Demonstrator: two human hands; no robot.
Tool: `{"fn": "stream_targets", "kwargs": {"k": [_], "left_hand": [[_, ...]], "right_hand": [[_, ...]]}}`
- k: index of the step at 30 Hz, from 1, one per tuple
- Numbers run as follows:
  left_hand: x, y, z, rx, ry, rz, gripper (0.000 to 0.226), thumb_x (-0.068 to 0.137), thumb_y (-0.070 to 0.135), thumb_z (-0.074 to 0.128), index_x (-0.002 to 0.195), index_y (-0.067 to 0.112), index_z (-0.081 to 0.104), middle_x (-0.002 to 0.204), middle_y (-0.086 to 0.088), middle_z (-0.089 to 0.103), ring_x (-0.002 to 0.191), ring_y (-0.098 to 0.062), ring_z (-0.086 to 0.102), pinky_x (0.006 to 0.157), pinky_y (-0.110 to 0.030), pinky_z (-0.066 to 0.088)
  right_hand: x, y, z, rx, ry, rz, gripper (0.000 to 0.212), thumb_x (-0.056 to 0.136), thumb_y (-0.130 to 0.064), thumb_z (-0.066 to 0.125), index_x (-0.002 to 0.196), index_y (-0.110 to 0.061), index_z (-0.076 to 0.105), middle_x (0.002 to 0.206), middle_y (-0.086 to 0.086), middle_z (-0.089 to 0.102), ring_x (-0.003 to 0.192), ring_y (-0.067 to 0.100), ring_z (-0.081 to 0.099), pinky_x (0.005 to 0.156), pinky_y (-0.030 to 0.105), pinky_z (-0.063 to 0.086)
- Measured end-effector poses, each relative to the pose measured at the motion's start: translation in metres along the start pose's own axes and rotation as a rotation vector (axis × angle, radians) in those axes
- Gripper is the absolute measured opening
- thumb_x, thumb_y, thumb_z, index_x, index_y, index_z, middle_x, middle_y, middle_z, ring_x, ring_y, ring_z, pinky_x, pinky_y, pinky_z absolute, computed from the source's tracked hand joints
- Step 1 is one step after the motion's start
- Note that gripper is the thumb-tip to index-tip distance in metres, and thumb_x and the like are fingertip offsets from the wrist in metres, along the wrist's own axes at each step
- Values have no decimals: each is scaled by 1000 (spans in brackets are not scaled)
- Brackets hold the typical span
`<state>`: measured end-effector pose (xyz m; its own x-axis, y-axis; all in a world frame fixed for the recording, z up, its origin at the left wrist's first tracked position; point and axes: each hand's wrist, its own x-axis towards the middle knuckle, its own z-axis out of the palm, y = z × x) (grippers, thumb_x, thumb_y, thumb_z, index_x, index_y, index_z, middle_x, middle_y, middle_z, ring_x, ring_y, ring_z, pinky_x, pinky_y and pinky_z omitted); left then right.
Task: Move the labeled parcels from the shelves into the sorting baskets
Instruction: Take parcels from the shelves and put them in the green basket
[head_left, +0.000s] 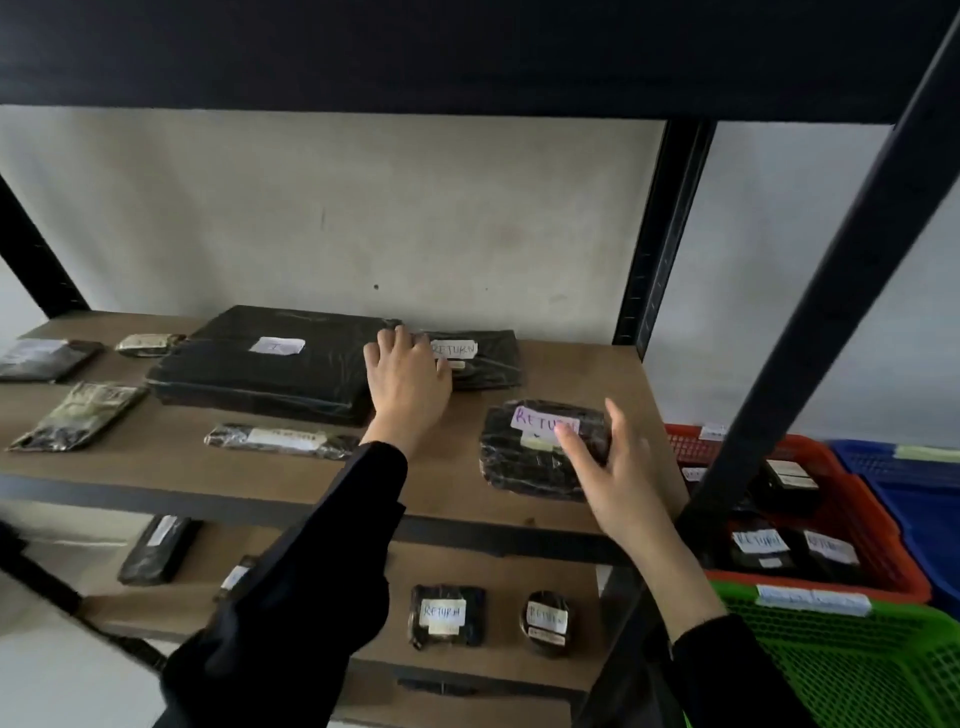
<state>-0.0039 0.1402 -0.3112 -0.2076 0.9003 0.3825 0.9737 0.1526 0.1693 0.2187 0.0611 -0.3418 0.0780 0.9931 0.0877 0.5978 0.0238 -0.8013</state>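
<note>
Centre frame: left hand (408, 382) spread flat, fingers straight, resting on the flat black RETURN parcel (485, 358) on the shelf (171, 462). Lower right of that: right hand (605, 462), fingers straight, touching the square RETURN parcel (530, 457). Far right: red basket (862, 499) holding labelled parcels.

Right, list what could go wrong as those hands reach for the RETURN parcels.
The left hand covers part of the rear flat black plastic RETURN parcel's label and touches the large black wrapped parcel; the wrong one might be lifted. The right hand is open beside the front black film-wrapped RETURN parcel, whose glossy wrap may slip.
</note>
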Motion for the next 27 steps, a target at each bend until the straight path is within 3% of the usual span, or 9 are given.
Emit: {"fn": "stream_targets", "kwargs": {"k": [2, 4, 8, 11, 14, 19, 25, 27], "left_hand": [[17, -2, 7, 153, -63, 5, 59, 94, 47, 39, 132, 3, 48, 138, -18, 45, 131, -36, 32, 108, -47, 24], [28, -6, 14, 227, -129, -14, 73, 92, 58, 34, 136, 1, 44, 144, -20, 37, 137, -37, 23, 112, -50, 15], [40, -14, 24, 232, -250, -30, 85, 89, 69, 27, 137, 1, 45, 155, -20, 21, 146, -36, 4, 114, -56, -3], [42, -16, 27, 143, -271, -38, 88, 88, 68, 35, 143, -1, 35, 157, -19, 18, 147, -33, -2, 112, -60, -8], [40, -13, 27, 59, -261, -22, 80, 89, 61, 44, 140, 0, 36, 157, -18, 20, 148, -30, -6, 109, -62, -14], [35, -8, 30, -82, -235, 12, 59, 92, 44, 51, 135, 5, 39, 145, -14, 42, 147, -32, 8, 110, -64, -9], [45, -1, 18, -94, -295, -49, 65, 82, 47, 66, 126, 7, 41, 128, -18, 52, 136, -38, 30, 109, -66, -5], [44, 0, 14, -166, -241, -41, 75, 74, 46, 74, 130, 8, 40, 129, -19, 48, 129, -38, 39, 111, -61, 6]], "right_hand": [[-2, 6, 2, -6, -4, 0, 87, 76, -75, 43, 146, -26, 25, 130, 3, 45, 114, 17, 51, 78, 23, 50], [-3, 6, 3, -20, -6, -11, 78, 84, -61, 49, 147, -23, 24, 130, 5, 42, 106, 12, 47, 70, 15, 42], [-3, 8, 2, -3, 3, -38, 83, 77, -69, 45, 145, -26, 26, 128, 2, 44, 108, 12, 49, 83, 27, 50], [-2, 11, 3, 49, -10, -42, 95, 66, -81, 39, 143, -28, 28, 125, -2, 47, 111, 12, 51, 90, 35, 53], [-1, 14, 3, 88, -18, -62, 93, 66, -84, 41, 142, -31, 27, 123, -5, 53, 110, 10, 55, 89, 38, 54], [-4, 12, 3, 165, -43, -88, 83, 74, -73, 49, 142, -33, 25, 124, -10, 56, 113, 7, 56, 92, 38, 54], [-6, 7, 2, 210, -40, -82, 80, 76, -60, 58, 143, -30, 26, 121, -13, 56, 108, 5, 57, 89, 36, 55], [-8, 6, 2, 218, -45, -85, 78, 79, -53, 60, 144, -29, 25, 121, -12, 55, 107, 3, 56, 89, 32, 55]]}}
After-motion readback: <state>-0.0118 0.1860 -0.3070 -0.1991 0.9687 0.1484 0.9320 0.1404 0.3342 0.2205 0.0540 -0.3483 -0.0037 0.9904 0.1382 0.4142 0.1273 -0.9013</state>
